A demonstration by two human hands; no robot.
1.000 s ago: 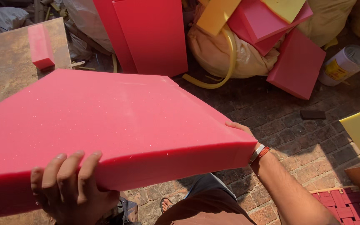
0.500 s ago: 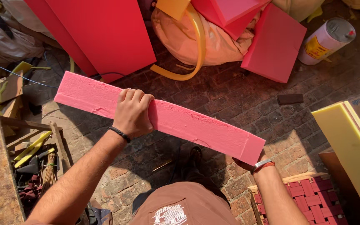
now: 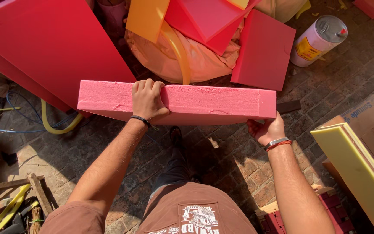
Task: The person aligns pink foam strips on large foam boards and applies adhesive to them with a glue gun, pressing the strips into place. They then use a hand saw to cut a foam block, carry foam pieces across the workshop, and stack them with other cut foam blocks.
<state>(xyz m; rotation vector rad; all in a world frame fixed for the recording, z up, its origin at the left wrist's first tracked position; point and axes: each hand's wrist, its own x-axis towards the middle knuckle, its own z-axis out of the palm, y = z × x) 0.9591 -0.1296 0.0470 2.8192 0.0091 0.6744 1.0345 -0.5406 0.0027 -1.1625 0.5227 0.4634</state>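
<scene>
I hold a thick pink foam slab on edge in front of me, its rough cut side facing up. My left hand grips over the slab's top edge left of the middle, fingers curled across it. My right hand supports the slab from below at its right end. The slab hangs level above the brick floor, over my feet.
Large red foam sheets lean at the upper left. A tan sack carries red and yellow foam pieces, with a red panel beside it. A white can lies at the upper right. Yellow foam stands right; wood scraps lie left.
The slab has been turned from lying flat before me to standing on edge, and it is now level. The view swung right, away from the table.
</scene>
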